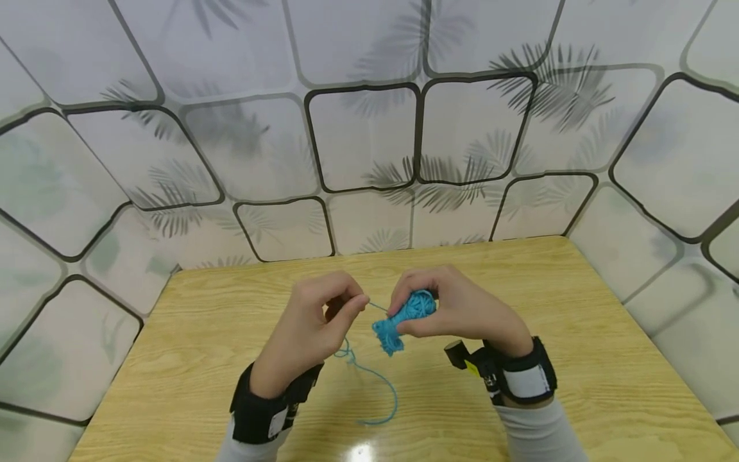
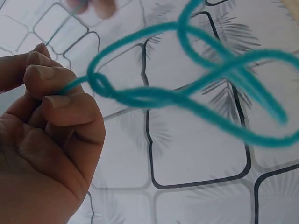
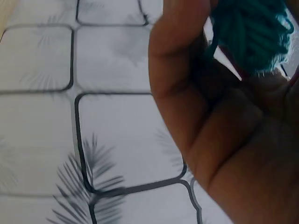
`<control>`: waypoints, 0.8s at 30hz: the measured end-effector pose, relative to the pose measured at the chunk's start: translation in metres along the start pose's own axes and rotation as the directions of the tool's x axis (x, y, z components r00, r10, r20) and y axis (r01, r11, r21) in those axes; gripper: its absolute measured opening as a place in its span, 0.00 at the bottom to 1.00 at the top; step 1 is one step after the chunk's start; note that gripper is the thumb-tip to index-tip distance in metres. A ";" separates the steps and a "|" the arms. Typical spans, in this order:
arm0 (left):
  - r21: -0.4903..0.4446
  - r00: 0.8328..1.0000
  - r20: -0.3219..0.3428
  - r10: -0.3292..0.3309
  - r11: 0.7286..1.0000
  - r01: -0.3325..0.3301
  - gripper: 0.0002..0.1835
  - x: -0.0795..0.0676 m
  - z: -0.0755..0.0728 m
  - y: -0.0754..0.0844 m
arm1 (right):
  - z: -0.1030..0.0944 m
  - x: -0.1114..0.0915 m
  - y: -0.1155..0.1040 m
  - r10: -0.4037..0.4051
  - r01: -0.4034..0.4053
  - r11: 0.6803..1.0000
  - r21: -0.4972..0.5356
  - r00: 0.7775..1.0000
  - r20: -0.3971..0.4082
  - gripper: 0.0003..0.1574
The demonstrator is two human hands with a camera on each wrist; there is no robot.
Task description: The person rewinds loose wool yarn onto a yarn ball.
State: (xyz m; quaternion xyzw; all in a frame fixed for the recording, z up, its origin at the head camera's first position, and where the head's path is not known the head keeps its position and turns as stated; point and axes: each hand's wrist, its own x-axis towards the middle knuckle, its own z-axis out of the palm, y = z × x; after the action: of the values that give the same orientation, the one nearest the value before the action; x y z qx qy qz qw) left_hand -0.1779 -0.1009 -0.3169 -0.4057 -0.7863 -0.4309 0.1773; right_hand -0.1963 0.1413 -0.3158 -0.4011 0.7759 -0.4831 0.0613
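My right hand (image 1: 462, 308) grips a small bundle of blue yarn (image 1: 417, 307) between thumb and fingers, above the table. The bundle has a round wound end and a looser, frayed-looking end toward the left. In the right wrist view, part of the yarn bundle (image 3: 252, 35) shows past the curled fingers. To its left, my left hand (image 1: 317, 314) pinches a yarn strand (image 1: 378, 307) that runs taut to the bundle. A loose yarn tail (image 1: 383, 378) trails below the left hand. Up close in the left wrist view, that tail (image 2: 149, 95) crosses itself in tangled loops.
The wooden table (image 1: 202, 346) spreads under both hands. Patterned panels (image 1: 369, 141) with leaf prints and dark outlines enclose its back and sides. Black straps with cameras sit on both wrists; the right camera (image 1: 457, 354) sticks out below the right hand.
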 end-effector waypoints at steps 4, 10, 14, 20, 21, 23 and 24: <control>-0.001 1.000 0.024 0.019 1.000 -0.019 0.08 0.000 0.005 0.008 | 0.003 0.005 0.001 0.059 -0.083 0.987 -0.135 0.983 -0.175 0.08; 0.025 0.998 0.059 0.025 0.999 -0.027 0.09 0.000 0.012 0.016 | 0.007 0.009 0.004 0.028 -0.141 0.968 -0.208 0.883 -0.469 0.09; 0.046 0.997 0.068 0.018 0.999 -0.022 0.08 0.000 0.014 0.019 | 0.005 0.010 0.005 -0.049 -0.100 0.970 -0.221 0.812 -0.582 0.10; 0.046 0.996 0.087 0.014 0.999 -0.019 0.07 0.000 0.017 0.023 | 0.004 0.012 0.008 -0.095 -0.024 0.987 -0.161 0.718 -0.690 0.12; 0.043 0.996 0.092 0.014 0.999 -0.018 0.08 0.000 0.017 0.023 | 0.004 0.012 0.008 -0.093 -0.010 0.990 -0.142 0.706 -0.702 0.12; 0.038 0.995 0.101 0.006 0.999 -0.010 0.08 0.000 0.018 0.024 | 0.004 0.013 0.008 -0.095 0.026 0.994 -0.106 0.687 -0.721 0.13; 0.036 0.994 0.108 0.000 0.999 -0.004 0.08 0.000 0.018 0.025 | 0.004 0.013 0.008 -0.094 0.043 0.995 -0.089 0.678 -0.729 0.13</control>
State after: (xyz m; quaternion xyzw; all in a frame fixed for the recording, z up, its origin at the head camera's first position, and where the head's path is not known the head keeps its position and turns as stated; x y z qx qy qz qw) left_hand -0.1570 -0.0786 -0.3136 -0.4259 -0.8020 -0.3940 0.1422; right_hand -0.2074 0.1318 -0.3202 -0.2053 0.7353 -0.5797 -0.2849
